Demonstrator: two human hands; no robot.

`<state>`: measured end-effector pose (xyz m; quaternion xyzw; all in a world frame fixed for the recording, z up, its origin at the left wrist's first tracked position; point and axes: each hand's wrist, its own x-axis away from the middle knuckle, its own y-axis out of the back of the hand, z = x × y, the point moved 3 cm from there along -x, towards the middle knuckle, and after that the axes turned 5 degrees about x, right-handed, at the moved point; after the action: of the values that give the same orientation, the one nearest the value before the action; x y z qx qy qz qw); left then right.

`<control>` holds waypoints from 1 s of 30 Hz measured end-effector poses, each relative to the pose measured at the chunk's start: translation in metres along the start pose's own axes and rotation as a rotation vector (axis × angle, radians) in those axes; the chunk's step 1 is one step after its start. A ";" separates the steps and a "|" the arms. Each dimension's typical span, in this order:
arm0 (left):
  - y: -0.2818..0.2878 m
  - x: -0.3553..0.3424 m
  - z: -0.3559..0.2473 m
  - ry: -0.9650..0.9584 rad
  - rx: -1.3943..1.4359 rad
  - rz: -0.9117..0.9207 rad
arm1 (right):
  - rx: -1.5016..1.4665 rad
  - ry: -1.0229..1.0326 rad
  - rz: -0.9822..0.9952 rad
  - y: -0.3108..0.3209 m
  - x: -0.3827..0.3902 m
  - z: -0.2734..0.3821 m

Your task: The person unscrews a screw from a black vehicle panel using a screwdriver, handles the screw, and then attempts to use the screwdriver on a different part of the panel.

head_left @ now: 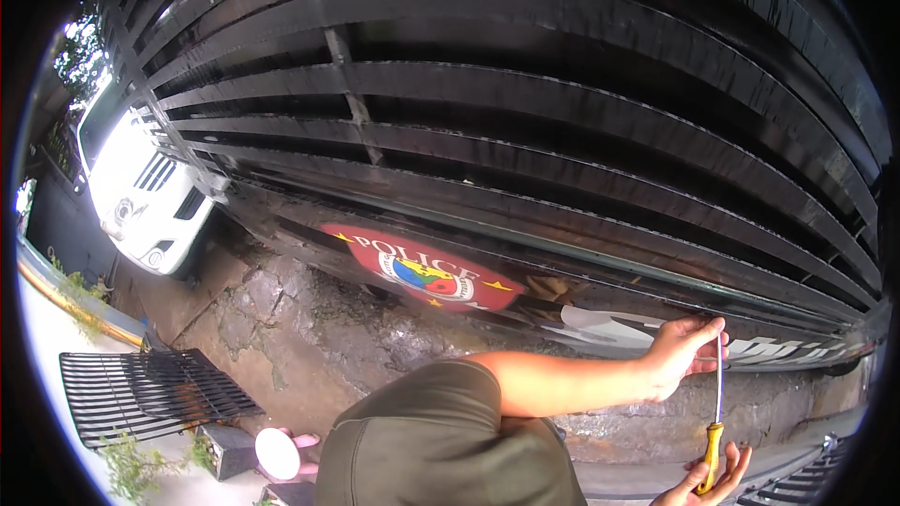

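Observation:
My left hand (pixel 689 354) reaches across from an olive-green sleeve (pixel 422 436) and has its fingers closed around the upper end of a screwdriver's thin metal shaft. The screwdriver (pixel 713 454) points upward, its yellow handle at the bottom. My right hand (pixel 705 483), at the lower right edge, grips that handle between thumb and fingers. Just beyond the left hand runs a long dark panel (pixel 553 289) with a red emblem (pixel 366 260) and white markings. Above it rise the slats of a black metal gate (pixel 525 89). What the screwdriver's tip touches is hidden by the fingers.
A white vehicle (pixel 141 197) stands at the far left on wet, rough ground (pixel 281 309). Nearer lie a black metal grate (pixel 155 394), a dark planter box (pixel 225 453) and a round white object (pixel 277 453). Another dark slatted piece (pixel 806 483) shows at the lower right.

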<state>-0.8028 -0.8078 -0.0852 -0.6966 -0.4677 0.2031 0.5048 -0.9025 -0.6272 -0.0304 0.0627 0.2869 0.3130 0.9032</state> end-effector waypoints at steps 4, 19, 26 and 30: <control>-0.003 -0.006 0.010 0.038 0.011 0.028 | -0.007 -0.632 0.247 0.018 0.000 -0.035; 0.003 0.002 -0.010 0.006 -0.050 0.027 | -0.761 -0.614 0.281 0.001 0.001 -0.027; -0.004 0.018 0.000 0.068 -0.197 0.072 | 0.246 0.473 0.254 0.008 -0.023 -0.005; 0.000 0.016 0.006 0.056 -0.203 0.107 | -0.075 -0.163 0.178 0.012 -0.005 -0.018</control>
<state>-0.7995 -0.7914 -0.0845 -0.7733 -0.4338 0.1618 0.4332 -0.9216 -0.6217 -0.0392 0.0793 0.1942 0.3964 0.8938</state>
